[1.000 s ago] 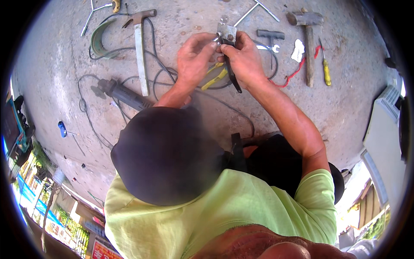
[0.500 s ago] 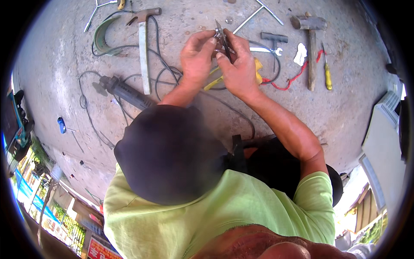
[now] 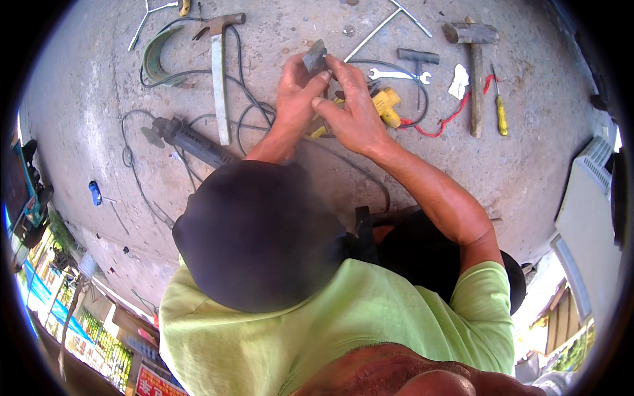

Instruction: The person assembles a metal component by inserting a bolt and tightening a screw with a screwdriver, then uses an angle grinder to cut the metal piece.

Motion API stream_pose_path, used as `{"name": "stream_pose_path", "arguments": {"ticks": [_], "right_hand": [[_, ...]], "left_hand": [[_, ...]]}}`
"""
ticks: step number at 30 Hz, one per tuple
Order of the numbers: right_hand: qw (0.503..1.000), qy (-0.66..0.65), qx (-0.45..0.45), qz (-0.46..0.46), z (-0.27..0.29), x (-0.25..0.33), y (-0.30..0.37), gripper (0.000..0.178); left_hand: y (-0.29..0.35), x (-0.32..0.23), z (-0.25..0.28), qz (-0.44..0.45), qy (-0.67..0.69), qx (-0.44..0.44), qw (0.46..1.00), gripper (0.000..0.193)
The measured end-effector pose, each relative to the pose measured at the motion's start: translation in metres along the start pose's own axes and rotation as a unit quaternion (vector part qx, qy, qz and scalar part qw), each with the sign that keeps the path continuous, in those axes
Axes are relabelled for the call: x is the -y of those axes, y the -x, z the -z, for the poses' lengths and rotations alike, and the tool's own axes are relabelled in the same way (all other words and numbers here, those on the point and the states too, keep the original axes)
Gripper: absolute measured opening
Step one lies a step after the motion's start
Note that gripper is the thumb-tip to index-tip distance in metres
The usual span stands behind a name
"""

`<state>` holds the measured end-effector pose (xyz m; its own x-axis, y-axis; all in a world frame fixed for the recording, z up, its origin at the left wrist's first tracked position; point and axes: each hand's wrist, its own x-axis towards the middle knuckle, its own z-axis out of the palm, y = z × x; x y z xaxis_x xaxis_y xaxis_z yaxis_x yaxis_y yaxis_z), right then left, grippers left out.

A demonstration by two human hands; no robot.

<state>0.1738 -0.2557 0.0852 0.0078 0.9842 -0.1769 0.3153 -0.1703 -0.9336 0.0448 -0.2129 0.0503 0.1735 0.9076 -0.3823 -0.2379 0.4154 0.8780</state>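
Above the concrete floor, my left hand [image 3: 296,92] holds a small flat dark-grey piece [image 3: 315,55], its broad face turned up; its exact kind I cannot make out. My right hand [image 3: 356,109] is closed against the same piece, index fingertip at its right edge and thumb close to my left thumb. What lies between the palms is hidden by my fingers. Just beyond my right hand lies a yellow tool [image 3: 386,107], partly covered. An open-end wrench [image 3: 396,75] rests behind it.
On the left lie a claw hammer [image 3: 219,79], a curved green piece [image 3: 157,59] and a corded angle grinder [image 3: 195,142]. To the right are a T-handle tool [image 3: 418,58], sledgehammer [image 3: 475,79], yellow-handled screwdriver [image 3: 502,115], white crumpled paper [image 3: 459,82] and red cord [image 3: 439,129].
The held piece has turned from edge-on to showing its flat face and moved left toward my left hand. My right hand has shifted slightly left, uncovering more of the yellow tool and wrench.
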Motion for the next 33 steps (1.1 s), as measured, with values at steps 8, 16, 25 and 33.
{"name": "stream_pose_path", "arguments": {"ticks": [8,16,25,33], "right_hand": [[0.99,-0.089,0.07,-0.081,0.035,0.007,-0.005,0.056],[0.947,0.254,0.088,-0.174,0.226,-0.054,0.02,0.044],[0.822,0.496,-0.119,-0.254,0.34,-0.171,0.093,0.048],[0.837,0.49,-0.114,-0.215,0.358,-0.184,0.072,0.038]], "left_hand": [[-0.01,0.009,0.004,-0.041,0.0,-0.036,0.998,0.035],[-0.026,0.004,0.028,-0.086,-0.067,-0.039,0.993,0.032],[-0.031,0.004,0.028,-0.063,-0.077,-0.007,0.995,0.03],[-0.027,0.004,0.022,-0.065,-0.075,-0.003,0.995,0.032]]}}
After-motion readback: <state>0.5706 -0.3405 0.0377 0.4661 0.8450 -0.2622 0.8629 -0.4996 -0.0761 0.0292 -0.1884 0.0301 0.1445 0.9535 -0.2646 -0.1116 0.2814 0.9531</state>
